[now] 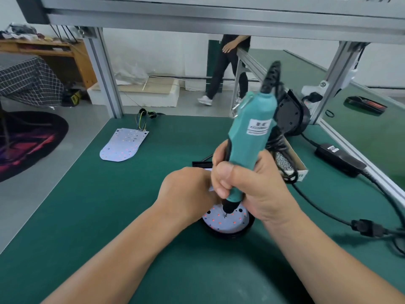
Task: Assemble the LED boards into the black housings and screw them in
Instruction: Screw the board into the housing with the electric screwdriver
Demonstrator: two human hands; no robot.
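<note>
**Driver bit down on the board in the housing**

Far left, off the bench, a dark rug (28,141) lies on the grey floor, with a checked cloth (26,80) behind it. On the green mat (98,205), towards its far left corner, sits a flat stack of spare boards (123,144). Coloured wires (142,121) run from the stack's far end.

The left hand (188,194) reaches in from the lower left and lies over the left part of the board (228,223). Its fingers are hidden behind the right hand, so I cannot tell how far they curl or whether they hold anything.

The board lies inside a round black housing (230,235) at the middle of the mat, near the front. Only its near half shows, white with red dots. The screwdriver (249,137), teal and leaning to the upper right, has its bit (225,215) on the board. The right hand (247,189) grips the tool's lower body, fingers wrapped round it and thumb across the front.

Behind that hand is an open screw box (285,161). Beyond it, spare housings (291,115) stand against the frame. Further right a black adapter (339,159) lies at the mat's edge, and its cable (328,216) loops to the right edge. On the next bench sits a dark tray (363,105). In the background a person (228,69) walks past.
</note>
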